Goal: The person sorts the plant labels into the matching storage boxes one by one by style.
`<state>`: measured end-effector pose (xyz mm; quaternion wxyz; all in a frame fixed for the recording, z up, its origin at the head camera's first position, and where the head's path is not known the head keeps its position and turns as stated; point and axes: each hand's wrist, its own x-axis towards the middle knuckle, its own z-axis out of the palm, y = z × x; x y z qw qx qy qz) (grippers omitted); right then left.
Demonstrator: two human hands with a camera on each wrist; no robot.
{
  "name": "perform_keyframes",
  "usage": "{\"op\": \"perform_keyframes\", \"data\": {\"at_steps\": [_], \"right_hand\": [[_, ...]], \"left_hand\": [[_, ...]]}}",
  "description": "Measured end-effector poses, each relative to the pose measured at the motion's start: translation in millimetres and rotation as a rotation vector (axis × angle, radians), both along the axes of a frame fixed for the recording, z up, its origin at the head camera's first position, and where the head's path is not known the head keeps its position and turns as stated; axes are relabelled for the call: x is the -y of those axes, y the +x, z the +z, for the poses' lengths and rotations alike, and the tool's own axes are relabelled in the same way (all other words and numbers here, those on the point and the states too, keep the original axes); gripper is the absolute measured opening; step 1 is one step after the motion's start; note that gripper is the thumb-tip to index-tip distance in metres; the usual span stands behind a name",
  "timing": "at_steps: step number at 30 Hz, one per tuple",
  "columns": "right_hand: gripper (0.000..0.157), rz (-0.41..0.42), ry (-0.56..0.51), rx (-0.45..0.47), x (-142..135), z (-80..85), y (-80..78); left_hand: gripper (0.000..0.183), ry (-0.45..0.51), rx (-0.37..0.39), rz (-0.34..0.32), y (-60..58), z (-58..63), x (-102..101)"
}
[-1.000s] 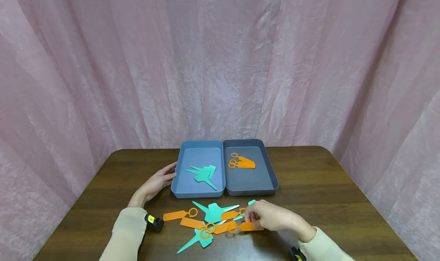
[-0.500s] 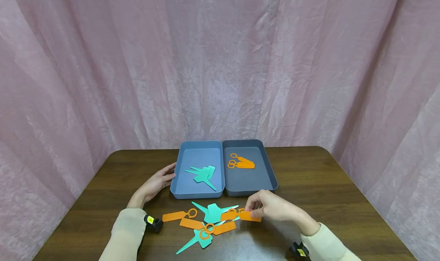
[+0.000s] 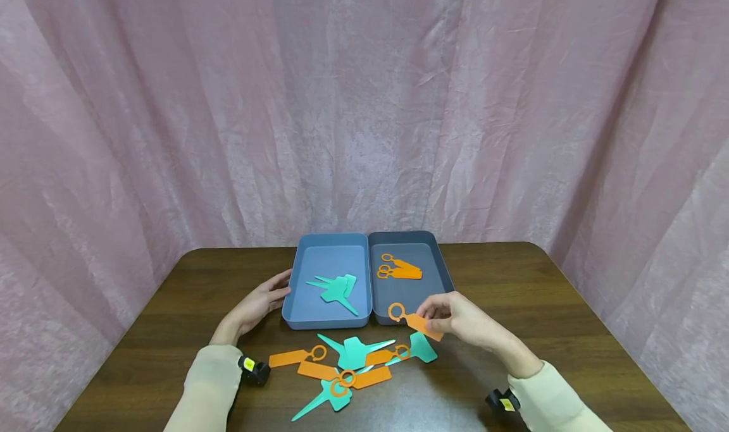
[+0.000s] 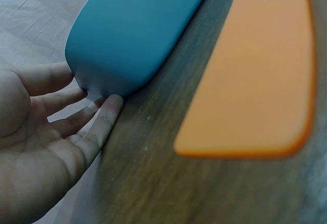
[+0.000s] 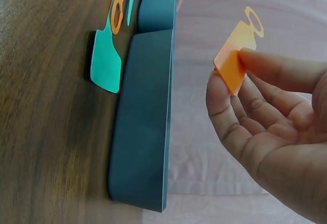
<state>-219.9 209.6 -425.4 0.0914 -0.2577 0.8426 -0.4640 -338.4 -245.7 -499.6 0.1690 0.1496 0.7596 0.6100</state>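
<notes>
My right hand [image 3: 464, 321] pinches an orange plant tag [image 3: 417, 322] with a ring end, between thumb and fingers. The tag [image 5: 240, 38] is raised over the near edge of the dark grey tray [image 3: 407, 248], its ring pointing up and left. Straight fingers of my left hand [image 3: 256, 308] touch the outer left side of the blue tray [image 3: 324, 252]; the left wrist view shows them against its corner. Green T-shaped plant labels [image 3: 338, 288] lie in the blue tray. Orange ring tags [image 3: 404, 272] lie in the dark one.
In front of the trays is a loose, overlapping pile of orange tags [image 3: 316, 369] and green labels [image 3: 354, 355]. One green label [image 3: 423, 348] lies just below my right hand. A pink curtain [image 3: 364, 103] hangs behind the wooden table [image 3: 512, 293].
My right hand has lifted the orange tag from the pile and moved it up and away to the dark tray's near edge, uncovering a green label. The left hand stays at the blue tray.
</notes>
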Motion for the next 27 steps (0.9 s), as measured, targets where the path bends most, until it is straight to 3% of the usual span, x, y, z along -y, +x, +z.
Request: {"op": "perform_keyframes", "data": {"at_steps": [5, 12, 21, 27], "right_hand": [[0.016, -0.018, -0.02, -0.02, -1, -0.8, -1.6], [0.018, -0.108, -0.083, -0.021, -1, 7.7, -11.5], [0.022, -0.207, -0.121, -0.028, -10, 24.0, -46.2], [0.022, -0.237, -0.087, -0.048, -12, 33.6, -64.7]], "left_hand": [[0.062, -0.007, 0.003, 0.008, -0.3, -0.9, 0], [0.061, 0.011, 0.007, 0.008, -1.1, -2.3, 1], [0.061, 0.01, -0.002, 0.005, -2.6, 1.5, 1], [0.062, 0.004, 0.006, 0.001, -0.4, -0.5, 0]]}}
